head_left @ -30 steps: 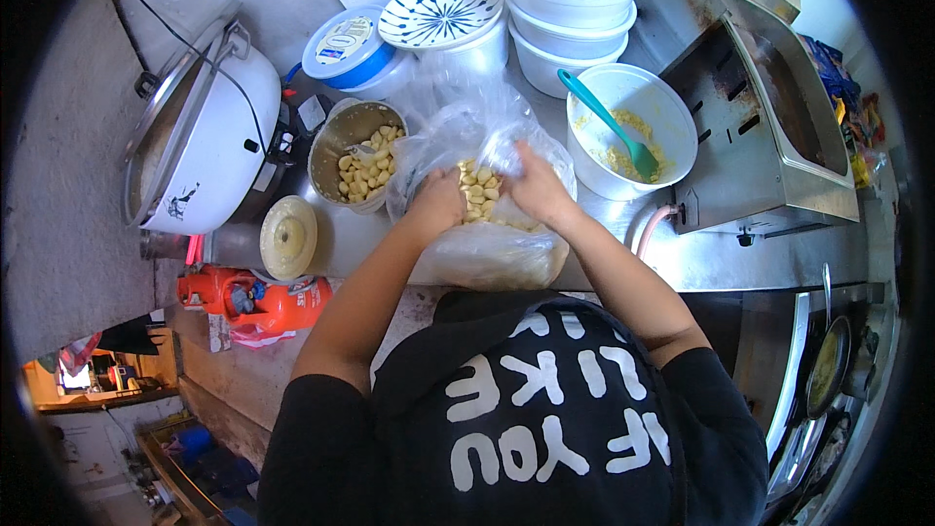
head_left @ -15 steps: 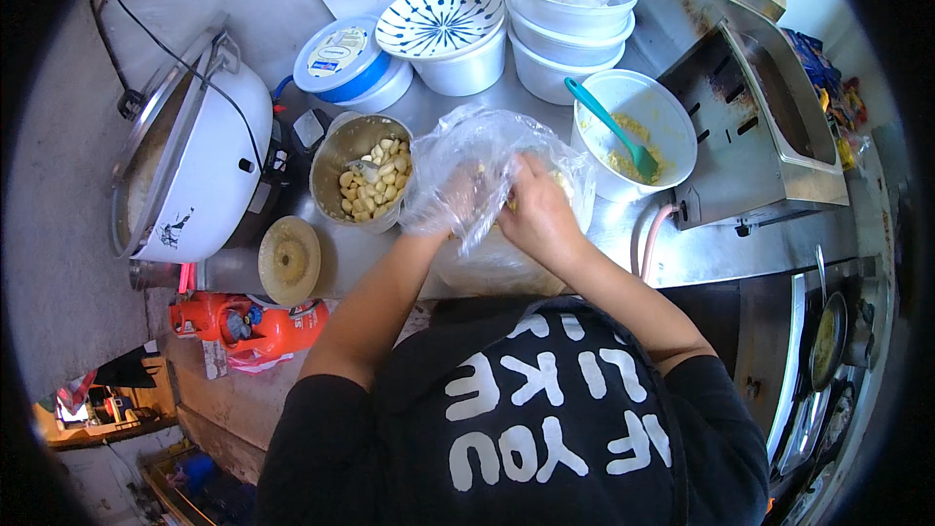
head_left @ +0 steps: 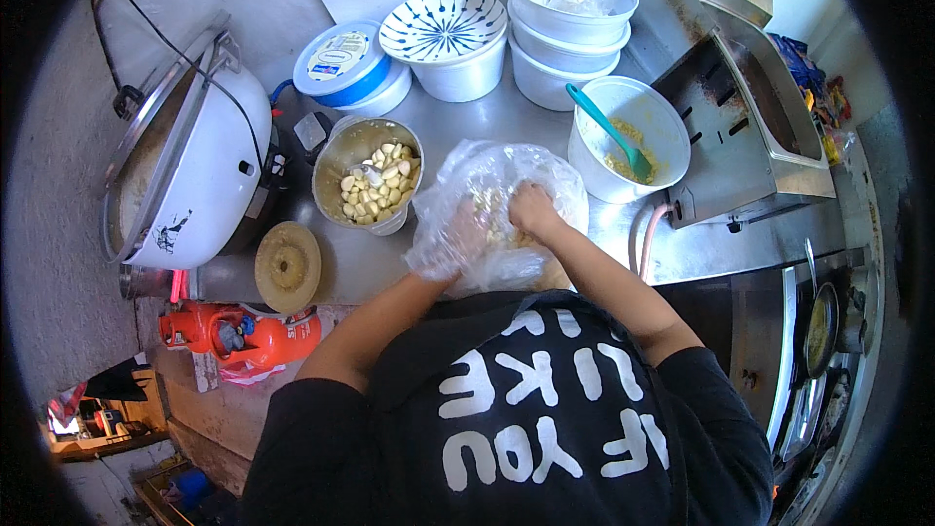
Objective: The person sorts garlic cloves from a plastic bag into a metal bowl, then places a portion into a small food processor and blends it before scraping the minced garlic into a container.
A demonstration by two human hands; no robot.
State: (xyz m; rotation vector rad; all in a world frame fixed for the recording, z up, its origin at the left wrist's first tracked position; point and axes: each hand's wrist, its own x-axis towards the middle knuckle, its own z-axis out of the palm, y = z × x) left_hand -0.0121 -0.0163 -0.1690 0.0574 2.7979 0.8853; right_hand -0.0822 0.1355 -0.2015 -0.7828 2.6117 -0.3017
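Both your hands are at work in the big, clear, crinkly plastic bag [head_left: 487, 158]. It sits on the shiny silver metal counter [head_left: 360, 268], right in front of your tummy. Inside it are small, pale, cream-coloured cloves [head_left: 499, 231] that look like peeled garlic.

Your left hand [head_left: 467, 226] is under the thin plastic, so I can't tell if it holds anything. Your right hand [head_left: 531, 211] has its fingers bent down by the cloves, but the tips are hidden, so I can't tell if they pinch any.

Just left of the bag is the round, deep, silver-grey pot [head_left: 337, 164], with more cloves in it. I think this step is reaching into the bag and handling the cloves. The next move seems to call for gentle fingers and care with the loose plastic around your left wrist, so nothing spills.
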